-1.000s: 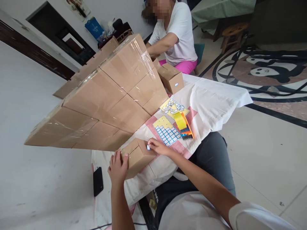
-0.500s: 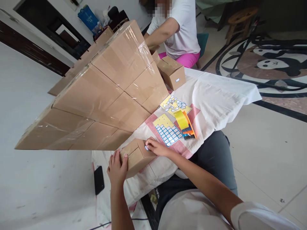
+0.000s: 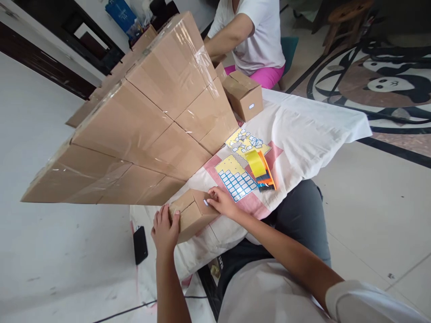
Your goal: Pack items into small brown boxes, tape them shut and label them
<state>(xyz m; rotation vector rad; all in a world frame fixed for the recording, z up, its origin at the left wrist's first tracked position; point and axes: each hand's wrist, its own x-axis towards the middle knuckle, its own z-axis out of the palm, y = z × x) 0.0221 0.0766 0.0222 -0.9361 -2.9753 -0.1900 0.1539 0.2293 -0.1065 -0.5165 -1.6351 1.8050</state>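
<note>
A small brown cardboard box [image 3: 193, 220] lies on the cloth in front of me. My left hand [image 3: 165, 229] grips its left end, thumb on top and fingers spread over the far side. On the box's right end is a small white label with a blue edge [image 3: 206, 202]. My right hand [image 3: 222, 202] is right beside this label, fingers bent, thumb and forefinger slightly apart with nothing visible between them. Just beyond it lies a sheet of matching labels [image 3: 238, 184], its upper part peeled to the yellowish backing.
Stacked taped cartons [image 3: 158, 130] form a wall on the left. A tape dispenser with yellow tape [image 3: 256, 163] and loose labels [image 3: 251, 141] lie on the cloth [image 3: 303, 130]. Another labelled box [image 3: 244, 96] stands near a seated person [image 3: 259, 40]. A black phone [image 3: 140, 245] lies at the left edge.
My right fingertips have drawn back slightly to the right from the label, which shows more fully now. My left hand stays on the box. The whole view has shifted a little.
</note>
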